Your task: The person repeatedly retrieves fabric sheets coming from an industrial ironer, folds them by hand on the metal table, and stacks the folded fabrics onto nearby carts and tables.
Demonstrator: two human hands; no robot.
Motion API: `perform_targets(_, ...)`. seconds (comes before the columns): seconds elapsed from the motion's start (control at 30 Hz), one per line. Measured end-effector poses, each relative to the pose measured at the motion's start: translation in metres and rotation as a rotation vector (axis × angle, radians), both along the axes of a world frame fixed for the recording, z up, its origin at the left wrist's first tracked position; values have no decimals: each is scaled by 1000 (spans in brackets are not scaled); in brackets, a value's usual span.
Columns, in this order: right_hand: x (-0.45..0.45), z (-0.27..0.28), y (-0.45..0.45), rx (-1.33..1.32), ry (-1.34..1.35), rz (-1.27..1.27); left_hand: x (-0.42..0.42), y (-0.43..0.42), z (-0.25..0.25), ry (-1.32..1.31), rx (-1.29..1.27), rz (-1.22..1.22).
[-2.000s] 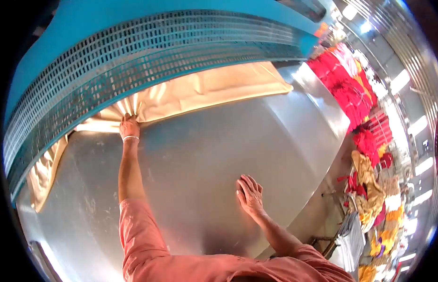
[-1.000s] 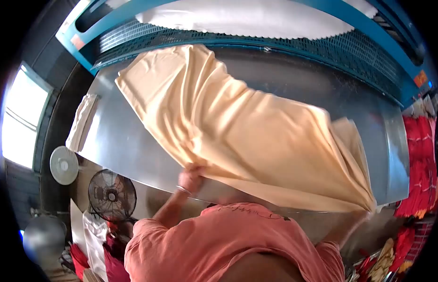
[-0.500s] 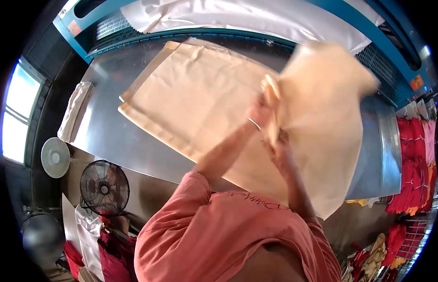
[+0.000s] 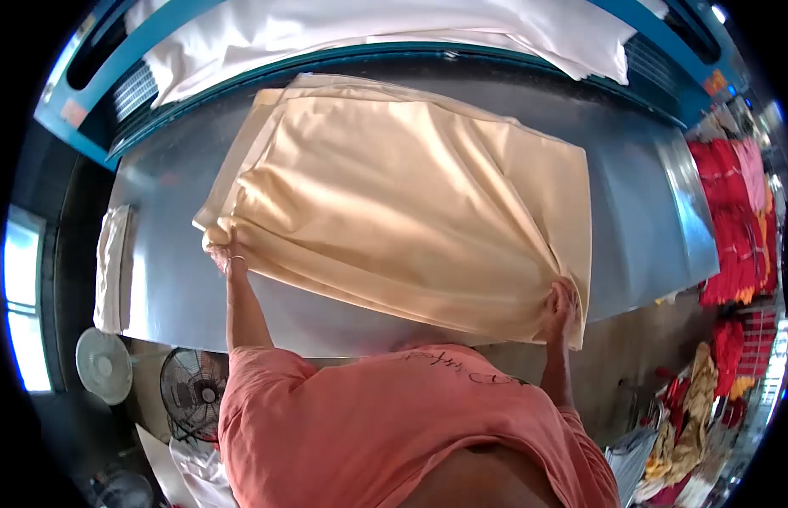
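A cream-coloured cloth (image 4: 394, 186) lies spread over a pile of similar folded cloths (image 4: 252, 140) on the metal table. At its near left corner my left hand (image 4: 225, 251) is closed on the bunched edge, a bracelet at the wrist. My right hand (image 4: 561, 309) grips the same cloth near its front right corner, fingers curled around the fabric. Between both hands the near edge is drawn taut, and creases run diagonally up from the right hand. Part of the cloth hangs past the table's front edge at the right.
The metal table (image 4: 644, 229) has a folded pale cloth (image 4: 114, 269) at its left end. Behind it stands a blue-framed machine (image 4: 98, 140) with white fabric (image 4: 369, 34) across it. Two fans (image 4: 191, 389) stand at the left; red cloths (image 4: 728, 224) hang at the right.
The top cloth, bunched between my hands and blurred in mid-air before, now lies spread over the pile. My hands have moved wide apart, left to the near left corner, right to the front right.
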State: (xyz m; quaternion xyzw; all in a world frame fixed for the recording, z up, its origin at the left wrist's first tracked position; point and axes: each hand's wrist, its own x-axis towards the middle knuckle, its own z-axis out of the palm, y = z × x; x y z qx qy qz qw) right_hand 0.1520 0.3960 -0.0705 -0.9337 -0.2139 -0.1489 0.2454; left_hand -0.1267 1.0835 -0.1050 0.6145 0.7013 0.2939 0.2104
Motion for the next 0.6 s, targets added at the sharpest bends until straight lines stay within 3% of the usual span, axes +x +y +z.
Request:
perform_targets(0.03,-1,4,-12,5,-24,-67,7,1,-1,-185,51,-89)
perform_targets(0.1,3,13,-35,19,-71,-199,32,52,-31,-703,-424,-51)
perform_targets(0.13,7,9,-52,104,-87,-273,48,63,-33,-762,-387,-181)
perform_targets(0.17,13,0,-72,190,-105,-345,75,54,-26,-1047,-398,-280)
perform_targets(0.23,15,-5,-93,294,15,-452,141,-33,37,-895,-45,-577)
perform_targets(0.3,17,-1,-93,333,295,-515,199,-105,47,-1024,137,-999)
perform_targets(0.33,16,13,-82,268,351,-464,223,-128,23,-865,143,-1270)
perform_targets(0.37,11,28,-66,202,412,-412,211,-232,98,-702,-4,-1300)
perform_targets(0.4,10,31,-54,274,458,-421,219,-263,82,-449,286,-1542)
perform_targets(0.43,13,27,-56,494,572,-377,199,-328,131,-288,138,-1616)
perform_targets(0.5,17,14,-70,1078,851,-254,198,-389,105,379,274,-1774)
perform_targets(0.53,9,19,-71,1304,821,-124,187,-416,100,261,221,-1864)
perform_targets(0.6,-7,52,-67,1479,736,-119,163,-466,97,147,33,-1913)
